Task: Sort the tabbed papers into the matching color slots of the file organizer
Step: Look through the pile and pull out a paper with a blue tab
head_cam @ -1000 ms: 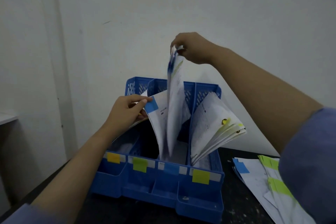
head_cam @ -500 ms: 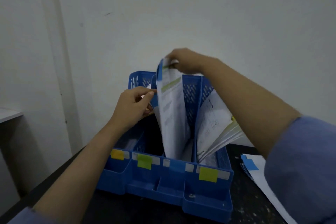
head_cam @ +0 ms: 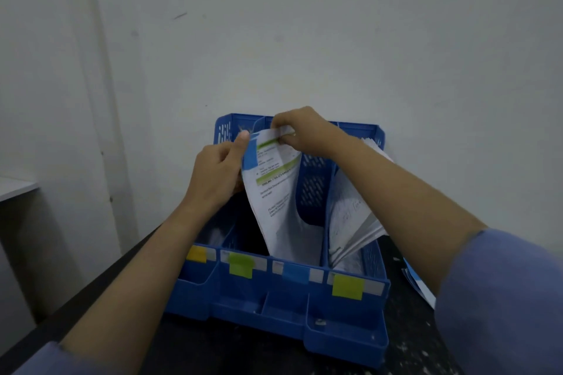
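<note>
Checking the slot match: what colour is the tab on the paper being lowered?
Blue tab, clearest in the head view.

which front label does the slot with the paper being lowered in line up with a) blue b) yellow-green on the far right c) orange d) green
a: the blue-tabbed paper, pinched at its top edge by the right hand, stands in the slot of the file organizer directly behind the blue label.

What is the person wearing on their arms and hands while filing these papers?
Both hands are bare: no gloves show on the left hand or the right hand, though something small glints at a right finger, too blurred to identify. The forearms are uncovered. Soft blue-violet fabric sleeves are pushed up, covering only the parts of the arms nearest the camera.
</note>
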Motion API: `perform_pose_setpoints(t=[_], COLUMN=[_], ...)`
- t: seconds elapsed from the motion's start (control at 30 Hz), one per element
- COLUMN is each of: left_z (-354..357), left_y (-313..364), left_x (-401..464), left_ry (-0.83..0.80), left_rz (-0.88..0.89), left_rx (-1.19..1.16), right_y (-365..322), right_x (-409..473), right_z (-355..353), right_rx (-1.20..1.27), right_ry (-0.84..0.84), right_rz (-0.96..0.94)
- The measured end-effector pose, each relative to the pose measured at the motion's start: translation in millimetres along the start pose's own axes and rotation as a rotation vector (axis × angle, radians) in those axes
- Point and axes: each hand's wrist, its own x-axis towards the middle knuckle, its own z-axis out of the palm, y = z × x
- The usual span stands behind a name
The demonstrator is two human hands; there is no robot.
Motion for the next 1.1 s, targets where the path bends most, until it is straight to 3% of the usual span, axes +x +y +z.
perform_pose_setpoints(t=[0.1, 0.23, 0.37, 0.5, 0.67, 0.77, 1.0, 1.1], left_z=[3, 7, 12, 16, 20, 23, 24, 27], left_y=[5, 9, 12, 9, 6, 3, 6, 14], left_x=[-2, -1, -3, -3, -7, -7, -14, -19], left_ry=[0.009, 0.026, 0.050, 0.105, 0.153, 0.145, 0.170, 0.139], left_rz=[0.034, 0.213, 0.326, 0.313, 0.311, 0.287, 0.282, 0.337], left_rx=[0.016, 0.206, 0.322, 0.394, 0.470, 0.465, 0.375, 0.438], right_y=[1, -1, -2, -6, -16, -22, -24, -27], right_x=[-10, -24, -42, -55, -62, -65, -75, -89], right_z=[6, 9, 16, 22, 21, 22, 24, 17], right_rx=[-0.029, -0.053, -0.053, 0.061, 0.178, 0.230, 0.172, 0.202], right_ry=[0.070, 0.181, 0.152, 0.098, 0.042, 0.104, 0.062, 0.140], right_rz=[-0.030, -0.069, -0.072, -0.007, -0.064, -0.076, 0.011, 0.049])
